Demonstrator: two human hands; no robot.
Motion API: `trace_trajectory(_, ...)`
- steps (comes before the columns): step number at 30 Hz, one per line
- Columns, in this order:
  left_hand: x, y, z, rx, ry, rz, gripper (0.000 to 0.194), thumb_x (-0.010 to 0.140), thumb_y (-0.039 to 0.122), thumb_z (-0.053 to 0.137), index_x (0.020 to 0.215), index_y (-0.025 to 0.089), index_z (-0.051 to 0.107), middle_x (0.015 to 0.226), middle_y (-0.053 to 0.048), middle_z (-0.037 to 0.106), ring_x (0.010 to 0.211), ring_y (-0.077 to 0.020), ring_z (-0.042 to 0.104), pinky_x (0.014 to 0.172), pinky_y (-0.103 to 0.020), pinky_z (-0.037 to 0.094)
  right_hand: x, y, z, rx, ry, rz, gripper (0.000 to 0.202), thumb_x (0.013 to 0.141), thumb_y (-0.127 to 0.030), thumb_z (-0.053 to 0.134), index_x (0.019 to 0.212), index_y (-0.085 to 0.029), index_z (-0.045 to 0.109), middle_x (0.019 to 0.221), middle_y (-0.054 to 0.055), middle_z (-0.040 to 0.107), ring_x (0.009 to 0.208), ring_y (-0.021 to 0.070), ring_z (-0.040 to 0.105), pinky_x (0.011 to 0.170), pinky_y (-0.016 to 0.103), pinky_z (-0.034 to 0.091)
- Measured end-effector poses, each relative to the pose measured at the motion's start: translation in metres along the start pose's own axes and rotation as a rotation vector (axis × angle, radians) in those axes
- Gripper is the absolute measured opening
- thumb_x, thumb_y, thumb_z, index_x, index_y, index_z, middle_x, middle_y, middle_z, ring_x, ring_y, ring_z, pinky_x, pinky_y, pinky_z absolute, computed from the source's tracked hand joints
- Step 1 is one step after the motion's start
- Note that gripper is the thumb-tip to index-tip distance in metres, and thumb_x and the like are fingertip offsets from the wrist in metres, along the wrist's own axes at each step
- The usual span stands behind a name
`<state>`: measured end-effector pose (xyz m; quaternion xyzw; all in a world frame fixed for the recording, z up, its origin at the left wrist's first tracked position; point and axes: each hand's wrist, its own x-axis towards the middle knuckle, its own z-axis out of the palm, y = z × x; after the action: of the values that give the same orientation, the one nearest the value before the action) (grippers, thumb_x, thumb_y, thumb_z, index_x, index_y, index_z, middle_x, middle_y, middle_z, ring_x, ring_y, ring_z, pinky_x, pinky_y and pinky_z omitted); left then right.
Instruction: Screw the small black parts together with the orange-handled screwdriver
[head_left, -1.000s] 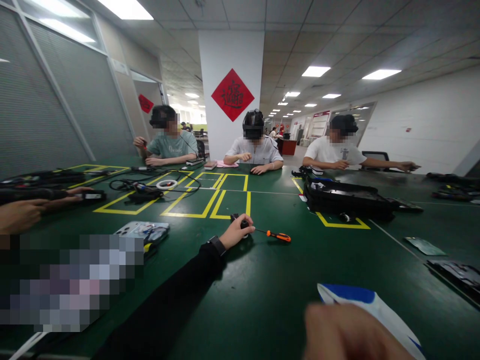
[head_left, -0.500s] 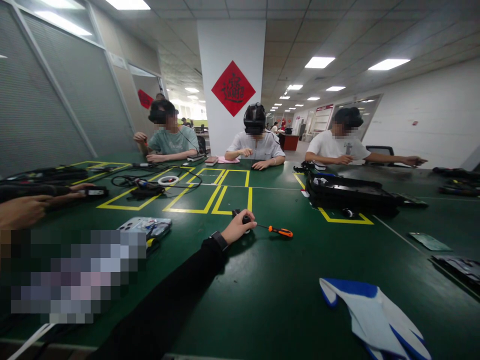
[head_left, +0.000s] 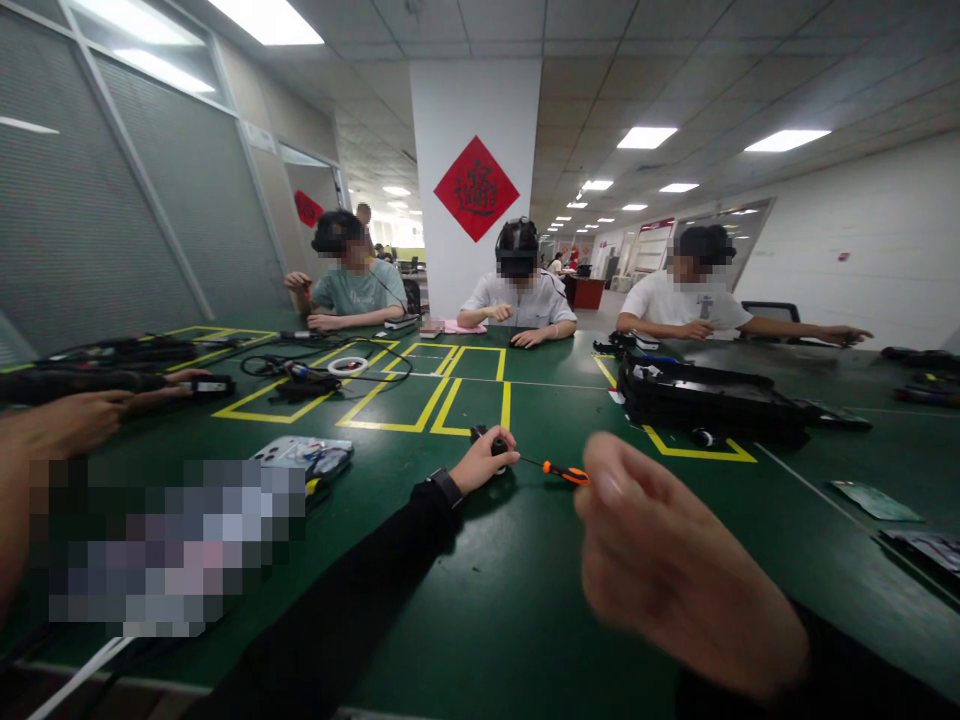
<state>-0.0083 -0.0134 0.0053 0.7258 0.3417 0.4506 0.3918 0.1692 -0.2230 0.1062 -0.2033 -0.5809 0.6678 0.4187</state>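
Note:
My left hand (head_left: 480, 467), with a dark watch at the wrist, rests over the green table (head_left: 465, 640). Its fingers are closed round a small black round-topped part (head_left: 499, 447), mostly covered by the hand. An orange and black screwdriver (head_left: 559, 472) lies to the right, its thin shaft pointing at the left fingers. My right hand (head_left: 660, 560) is raised close to the camera, slightly blurred, with fingers curled together. It overlaps the end of the screwdriver handle in view; whether it touches the handle or holds anything cannot be seen.
A black housing (head_left: 705, 395) stands at right, with a green board (head_left: 877, 500) nearer. Cables and a white ring (head_left: 347, 367) lie at left beyond a grey device (head_left: 307, 452). A co-worker's hands (head_left: 90, 415) hold a dark tool at far left. Three people sit opposite.
My right hand has come into view from the lower right. The blue and white glove seen there is no longer visible. My left hand stays on the black part; the camera view has shifted slightly.

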Motion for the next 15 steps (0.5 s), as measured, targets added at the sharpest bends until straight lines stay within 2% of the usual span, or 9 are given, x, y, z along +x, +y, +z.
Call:
trace_trajectory(2, 0.0, 0.001, 0.001, 0.002, 0.002, 0.001, 0.019, 0.069, 0.028, 0.057, 0.082, 0.016, 0.05, 0.078, 0.001, 0.051, 0.069, -0.0099, 0.048, 0.066, -0.024, 0.039, 0.055, -0.017, -0.03, -0.082, 0.183, -0.09, 0.018, 0.081, -0.039, 0.045, 0.086, -0.024, 0.052, 0.049, -0.008, 0.029, 0.036, 0.005, 0.021, 0.036, 0.018, 0.021)
trace_trajectory(3, 0.0, 0.001, 0.001, 0.004, 0.003, 0.003, 0.019, 0.069, 0.028, 0.057, 0.082, 0.016, 0.05, 0.078, 0.001, 0.051, 0.07, -0.0101, 0.048, 0.066, -0.024, 0.039, 0.078, -0.017, -0.051, -0.16, 0.279, -0.136, 0.02, 0.081, -0.039, 0.044, 0.085, -0.022, 0.053, 0.049, -0.007, 0.03, 0.037, 0.0048, 0.021, 0.036, 0.018, 0.021)
trace_trajectory(4, 0.0, 0.001, 0.001, 0.006, 0.004, 0.004, 0.019, 0.068, 0.028, 0.057, 0.081, 0.016, 0.05, 0.078, 0.001, 0.051, 0.071, -0.0102, 0.048, 0.067, -0.024, 0.039, 0.097, -0.012, -0.073, -0.253, 0.354, -0.179, 0.023, 0.081, -0.039, 0.042, 0.083, -0.02, 0.055, 0.05, -0.007, 0.033, 0.038, 0.0048, 0.024, 0.037, 0.018, 0.022)
trace_trajectory(6, 0.0, 0.001, 0.001, 0.007, 0.0, -0.004, 0.019, 0.068, 0.028, 0.057, 0.081, 0.016, 0.05, 0.077, 0.001, 0.051, 0.072, -0.0102, 0.049, 0.069, -0.024, 0.039, 0.117, 0.013, -0.114, -0.529, 0.487, -0.191, 0.028, 0.08, -0.038, 0.041, 0.078, -0.016, 0.058, 0.058, -0.003, 0.047, 0.048, 0.0072, 0.039, 0.047, 0.02, 0.033)
trace_trajectory(8, 0.0, 0.001, 0.001, 0.006, -0.004, -0.021, 0.019, 0.068, 0.029, 0.057, 0.081, 0.017, 0.049, 0.078, 0.002, 0.051, 0.072, -0.0101, 0.049, 0.069, -0.024, 0.039, 0.119, 0.043, -0.145, -0.77, 0.504, -0.166, 0.028, 0.079, -0.037, 0.042, 0.079, -0.016, 0.06, 0.07, 0.001, 0.055, 0.065, 0.0114, 0.049, 0.062, 0.024, 0.038)
trace_trajectory(10, -0.001, 0.001, 0.001, 0.008, -0.002, -0.031, 0.02, 0.068, 0.029, 0.057, 0.082, 0.017, 0.05, 0.078, 0.001, 0.052, 0.071, -0.01, 0.049, 0.068, -0.023, 0.039, 0.112, 0.068, -0.161, -0.934, 0.45, -0.115, 0.026, 0.078, -0.034, 0.042, 0.081, -0.016, 0.061, 0.078, 0.003, 0.059, 0.075, 0.0139, 0.051, 0.07, 0.026, 0.038)
trace_trajectory(12, -0.001, 0.0, 0.001, 0.018, 0.006, -0.032, 0.02, 0.068, 0.029, 0.057, 0.082, 0.017, 0.05, 0.079, 0.001, 0.052, 0.072, -0.01, 0.049, 0.068, -0.023, 0.04, 0.106, 0.082, -0.166, -1.045, 0.41, -0.076, 0.027, 0.079, -0.033, 0.04, 0.082, -0.017, 0.062, 0.08, 0.003, 0.06, 0.078, 0.0148, 0.052, 0.073, 0.027, 0.037)
trace_trajectory(15, 0.0, 0.0, 0.001, 0.028, 0.009, -0.027, 0.02, 0.068, 0.028, 0.057, 0.082, 0.017, 0.049, 0.079, 0.001, 0.052, 0.073, -0.0102, 0.049, 0.07, -0.024, 0.04, 0.104, 0.087, -0.166, -1.197, 0.357, -0.091, 0.03, 0.081, -0.031, 0.038, 0.076, -0.017, 0.064, 0.079, 0.004, 0.06, 0.08, 0.0153, 0.05, 0.076, 0.028, 0.035)
